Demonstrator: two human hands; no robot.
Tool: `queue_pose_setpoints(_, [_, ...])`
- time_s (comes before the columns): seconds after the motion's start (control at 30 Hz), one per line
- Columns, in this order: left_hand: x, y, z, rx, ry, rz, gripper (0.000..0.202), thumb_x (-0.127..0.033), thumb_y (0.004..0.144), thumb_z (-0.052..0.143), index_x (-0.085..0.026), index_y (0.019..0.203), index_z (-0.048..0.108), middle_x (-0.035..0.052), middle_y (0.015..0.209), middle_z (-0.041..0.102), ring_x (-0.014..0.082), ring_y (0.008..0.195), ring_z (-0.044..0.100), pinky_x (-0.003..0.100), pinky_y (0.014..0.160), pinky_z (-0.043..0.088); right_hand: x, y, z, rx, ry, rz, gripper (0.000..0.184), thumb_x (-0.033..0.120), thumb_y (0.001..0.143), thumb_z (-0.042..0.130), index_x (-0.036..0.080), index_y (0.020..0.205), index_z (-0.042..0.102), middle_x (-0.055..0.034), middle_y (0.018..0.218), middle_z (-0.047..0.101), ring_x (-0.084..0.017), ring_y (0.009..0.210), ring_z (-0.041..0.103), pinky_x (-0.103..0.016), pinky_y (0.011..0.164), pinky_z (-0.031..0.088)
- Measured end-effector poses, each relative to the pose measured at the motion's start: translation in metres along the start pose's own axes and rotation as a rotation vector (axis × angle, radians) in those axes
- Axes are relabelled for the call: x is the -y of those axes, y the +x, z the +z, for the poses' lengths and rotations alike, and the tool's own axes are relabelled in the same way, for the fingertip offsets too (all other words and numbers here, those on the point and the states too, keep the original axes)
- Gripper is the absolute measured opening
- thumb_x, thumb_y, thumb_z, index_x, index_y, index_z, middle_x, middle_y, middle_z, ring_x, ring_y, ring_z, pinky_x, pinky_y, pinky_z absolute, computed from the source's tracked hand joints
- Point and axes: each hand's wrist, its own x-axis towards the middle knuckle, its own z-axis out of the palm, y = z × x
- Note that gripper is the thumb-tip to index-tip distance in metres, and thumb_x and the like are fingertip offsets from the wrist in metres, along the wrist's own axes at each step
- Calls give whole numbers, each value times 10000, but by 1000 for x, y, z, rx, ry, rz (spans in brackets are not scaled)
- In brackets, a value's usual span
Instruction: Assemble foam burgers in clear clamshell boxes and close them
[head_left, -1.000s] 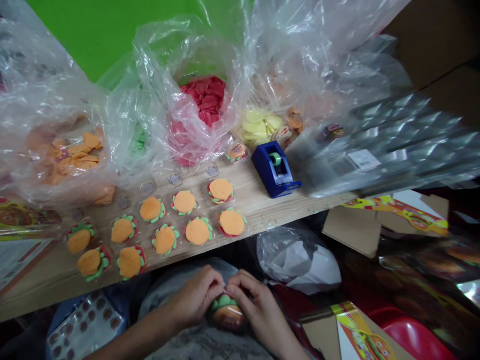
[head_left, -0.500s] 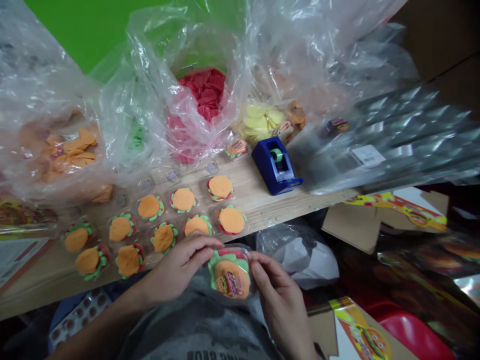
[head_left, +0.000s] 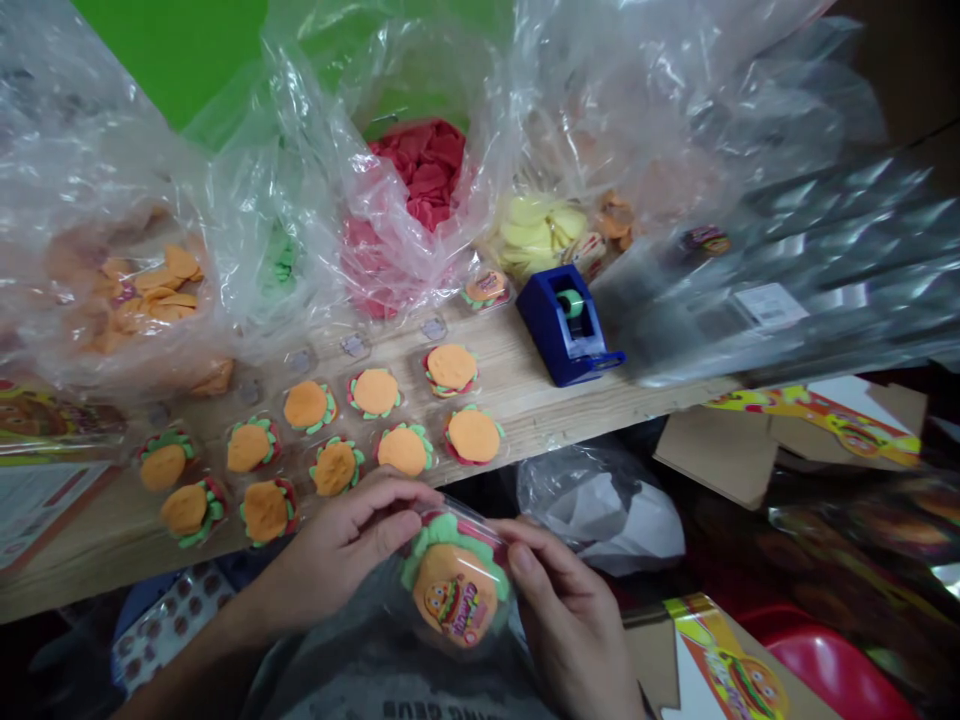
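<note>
Both my hands hold one burger-shaped toy point(head_left: 456, 588) in a clear plastic shell over my lap. Its orange face carries a printed burger picture, with green and red layers round the edge. My left hand point(head_left: 341, 555) pinches its upper left rim. My right hand point(head_left: 574, 620) grips its right side. Just beyond, on the wooden board point(head_left: 540, 400), lie several more orange burger toys point(head_left: 405, 450) in two rows.
Clear plastic bags along the back of the board hold orange pieces point(head_left: 150, 290), red pieces point(head_left: 424, 175) and yellow pieces point(head_left: 536, 230). A blue tape dispenser point(head_left: 566, 325) stands at the board's right. Printed cardboard point(head_left: 787, 430) and a white bag point(head_left: 607, 510) lie lower right.
My hands lifted the burger toy from my lap and turned it over, so its printed orange face now shows. It has tilted and come nearer the camera.
</note>
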Motion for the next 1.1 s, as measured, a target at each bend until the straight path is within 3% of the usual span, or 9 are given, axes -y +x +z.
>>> queue_pose_setpoints(0.13, [-19, -8, -3, -2, -24, 33, 269, -350, 834, 488, -261, 1022, 659, 2, 1034, 659, 179, 949, 600, 271, 789, 487, 22, 0, 1, 8, -6, -42, 252, 488, 774, 610, 281, 826, 745, -44, 736, 648, -171, 688, 594, -255, 615, 498])
queue_pose_setpoints(0.27, [-29, -10, -8, -5, 49, 108, 246, -311, 861, 456, -269, 981, 666, -15, 1013, 674, 172, 967, 596, 278, 855, 455, 38, 2, 0, 83, -166, -103, 214, 442, 765, 629, 276, 840, 742, -58, 754, 645, -190, 705, 599, -272, 615, 506])
queue_pose_setpoints(0.53, [2, -3, -10, 146, 217, 4, 156, -267, 869, 471, -211, 904, 613, -12, 897, 622, 131, 866, 572, 234, 785, 427, 7, 7, 9, 263, -235, 6, 140, 333, 750, 635, 210, 740, 701, -19, 683, 622, -143, 653, 577, -229, 597, 466])
queue_pose_setpoints(0.73, [5, -16, -4, 213, 298, 86, 197, -256, 909, 404, -189, 885, 587, 6, 883, 568, 119, 847, 545, 208, 776, 405, 6, 2, 13, 369, -344, -75, 158, 312, 783, 589, 190, 693, 634, 0, 629, 574, -125, 597, 547, -209, 562, 441])
queue_pose_setpoints(0.97, [19, -21, 0, 191, 260, 203, 219, -291, 903, 387, -172, 888, 570, 33, 848, 548, 131, 800, 536, 214, 726, 409, 7, 1, 16, 406, -400, -187, 153, 284, 803, 559, 187, 693, 603, -1, 628, 564, -116, 588, 537, -193, 547, 437])
queue_pose_setpoints(1.1, [28, -20, 0, 91, 260, 96, 321, -483, 884, 378, -189, 796, 472, 7, 759, 526, 128, 696, 488, 215, 635, 394, 8, 4, 19, 416, -410, -172, 141, 306, 813, 571, 190, 747, 617, -3, 662, 575, -118, 619, 540, -196, 578, 445])
